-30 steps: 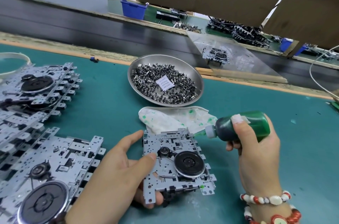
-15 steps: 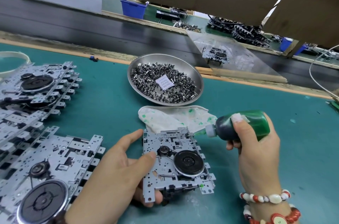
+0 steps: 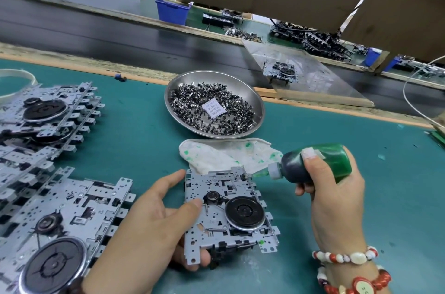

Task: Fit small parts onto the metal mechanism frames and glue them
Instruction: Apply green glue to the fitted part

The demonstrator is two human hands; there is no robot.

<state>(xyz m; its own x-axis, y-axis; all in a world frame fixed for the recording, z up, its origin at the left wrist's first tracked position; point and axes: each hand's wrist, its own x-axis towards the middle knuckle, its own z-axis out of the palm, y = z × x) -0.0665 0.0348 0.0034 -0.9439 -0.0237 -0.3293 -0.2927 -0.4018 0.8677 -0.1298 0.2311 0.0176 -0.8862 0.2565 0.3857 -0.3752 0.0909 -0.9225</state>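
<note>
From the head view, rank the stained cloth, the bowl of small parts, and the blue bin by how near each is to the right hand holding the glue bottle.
From the right hand, which grips the glue bottle:
1. Stained cloth, just left of the bottle's nozzle.
2. Bowl of small parts, beyond the cloth, farther up the mat.
3. Blue bin, far side of the conveyor.

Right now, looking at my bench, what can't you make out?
- Bottle tip, head view: too small to tell whether it touches the held frame.
- Paper slip in the bowl: print too small to read.
- Frame stack: cut off by the left edge.
- Left hand fingers: hidden under the frame.
</note>
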